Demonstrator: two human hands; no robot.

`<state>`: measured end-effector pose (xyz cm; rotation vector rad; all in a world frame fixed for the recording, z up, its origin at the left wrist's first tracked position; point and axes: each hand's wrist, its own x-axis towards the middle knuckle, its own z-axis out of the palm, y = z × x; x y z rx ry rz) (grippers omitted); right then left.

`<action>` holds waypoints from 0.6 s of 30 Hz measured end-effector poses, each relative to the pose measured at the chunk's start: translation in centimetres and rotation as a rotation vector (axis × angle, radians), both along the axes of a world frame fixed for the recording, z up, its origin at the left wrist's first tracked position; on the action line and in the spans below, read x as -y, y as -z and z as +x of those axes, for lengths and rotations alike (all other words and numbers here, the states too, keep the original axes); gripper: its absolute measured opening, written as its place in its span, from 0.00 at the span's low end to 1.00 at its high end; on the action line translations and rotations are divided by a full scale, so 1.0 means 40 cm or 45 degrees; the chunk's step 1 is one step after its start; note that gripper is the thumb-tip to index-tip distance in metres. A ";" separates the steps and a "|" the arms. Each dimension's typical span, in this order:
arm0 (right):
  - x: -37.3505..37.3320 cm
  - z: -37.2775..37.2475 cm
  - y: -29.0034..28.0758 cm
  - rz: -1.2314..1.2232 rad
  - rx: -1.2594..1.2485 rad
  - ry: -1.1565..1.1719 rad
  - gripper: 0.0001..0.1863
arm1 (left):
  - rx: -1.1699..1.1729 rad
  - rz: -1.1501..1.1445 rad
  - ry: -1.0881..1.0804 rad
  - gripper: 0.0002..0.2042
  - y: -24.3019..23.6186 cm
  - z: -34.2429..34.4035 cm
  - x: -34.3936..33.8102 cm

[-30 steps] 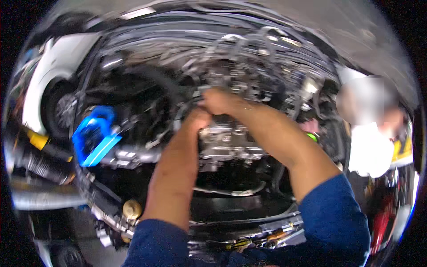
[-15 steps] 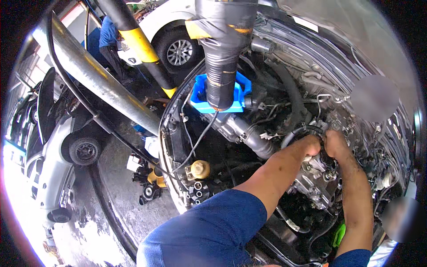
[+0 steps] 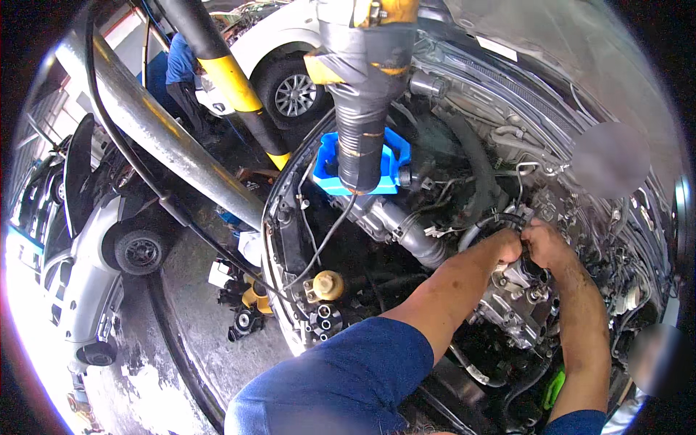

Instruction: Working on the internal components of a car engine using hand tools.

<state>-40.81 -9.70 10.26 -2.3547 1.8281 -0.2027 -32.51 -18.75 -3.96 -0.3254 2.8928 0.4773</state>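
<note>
Both my hands are close together over the upper part of a car engine (image 3: 511, 308). My left hand (image 3: 506, 246) is closed with its fingers curled, just below a curved black hose (image 3: 500, 217). Right beside it, my right hand (image 3: 545, 244) is also closed, its fingertips pointing toward the left hand. Whatever the fingers grip is too small or hidden to make out. Metal engine parts and thin pipes surround both hands.
A black-taped duct (image 3: 361, 109) hangs into a blue cut container (image 3: 395, 170) over the engine bay. A yellowish round reservoir (image 3: 328, 286) sits near the fender. A bright green object (image 3: 554, 386) lies by my right forearm. Left stand a striped post (image 3: 239, 83) and cars.
The whole view has shifted slightly, so the scene sits a little lower. My hands stay together at the same engine spot; the right hand's fingers have moved slightly toward the left hand.
</note>
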 end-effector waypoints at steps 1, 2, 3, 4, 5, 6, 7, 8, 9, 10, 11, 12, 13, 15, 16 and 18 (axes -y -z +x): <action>-0.001 0.000 -0.004 -0.002 0.031 -0.006 0.07 | 0.050 0.068 -0.112 0.12 -0.002 -0.001 -0.003; -0.002 0.007 -0.003 0.046 0.001 0.074 0.07 | 0.037 0.124 -0.178 0.12 -0.004 0.001 -0.004; -0.001 0.014 -0.004 0.009 0.045 0.199 0.06 | 0.020 0.179 -0.244 0.12 -0.007 0.002 -0.007; -0.001 0.025 -0.002 0.027 0.029 0.406 0.06 | -0.057 0.226 -0.268 0.12 -0.009 0.007 -0.009; -0.001 0.034 -0.001 0.063 0.042 0.587 0.06 | -0.092 0.285 -0.296 0.12 -0.012 0.011 -0.012; -0.001 0.040 -0.002 0.091 -0.027 0.621 0.05 | -0.104 0.259 -0.293 0.12 -0.017 0.015 -0.014; -0.001 0.044 -0.004 0.136 -0.069 0.629 0.05 | -0.075 0.245 -0.295 0.12 -0.023 0.019 -0.016; -0.001 0.044 -0.008 0.172 -0.091 0.592 0.05 | -0.061 0.229 -0.301 0.12 -0.028 0.024 -0.018; -0.002 0.041 -0.011 0.134 -0.083 0.439 0.05 | -0.055 0.262 -0.326 0.12 -0.033 0.028 -0.019; -0.002 0.036 -0.015 0.087 -0.054 0.242 0.06 | -0.062 0.293 -0.356 0.12 -0.038 0.030 -0.019; -0.004 0.031 -0.017 0.064 -0.073 0.115 0.07 | -0.068 0.330 -0.377 0.12 -0.042 0.032 -0.020; -0.004 0.026 -0.019 0.014 0.011 0.064 0.07 | -0.070 0.261 -0.312 0.12 -0.046 0.032 -0.018; -0.005 0.023 -0.017 -0.013 0.043 0.087 0.06 | -0.075 0.199 -0.235 0.12 -0.048 0.032 -0.017; -0.004 0.021 -0.014 0.020 0.034 0.285 0.06 | -0.053 0.104 -0.121 0.12 -0.052 0.027 -0.014; -0.004 0.022 -0.011 0.086 -0.002 0.461 0.05 | -0.023 0.075 -0.084 0.12 -0.052 0.025 -0.013; -0.005 0.026 -0.011 0.153 -0.089 0.559 0.05 | -0.016 0.084 -0.107 0.12 -0.051 0.023 -0.013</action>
